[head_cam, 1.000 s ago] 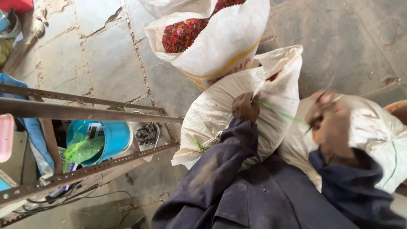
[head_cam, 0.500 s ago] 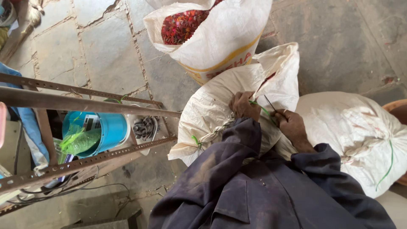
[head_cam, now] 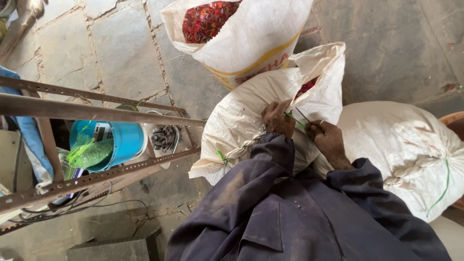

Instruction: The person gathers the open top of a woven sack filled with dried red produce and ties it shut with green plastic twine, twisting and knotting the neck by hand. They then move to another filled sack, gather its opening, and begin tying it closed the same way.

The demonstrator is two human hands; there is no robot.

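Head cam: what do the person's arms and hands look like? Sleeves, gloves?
Both hands are bare: no gloves or rings visible on the left hand or right hand. Both arms wear long dark navy-blue work-jacket sleeves reaching the wrists, of creased fabric with pale dusty smudges, part of a collared jacket.

Half-stitched sack (head_cam: 251, 121) is seen as white woven plastic, matt, creased; its seam is laced with thin glossy green plastic twine (head_cam: 294, 119). Closed sack (head_cam: 406, 150) is made of the same weave. Floor (head_cam: 111, 53) is laid in rough, cracked stone slabs. Rack (head_cam: 96, 112) is rusty perforated metal. Bucket (head_cam: 123, 140) is smooth blue plastic.
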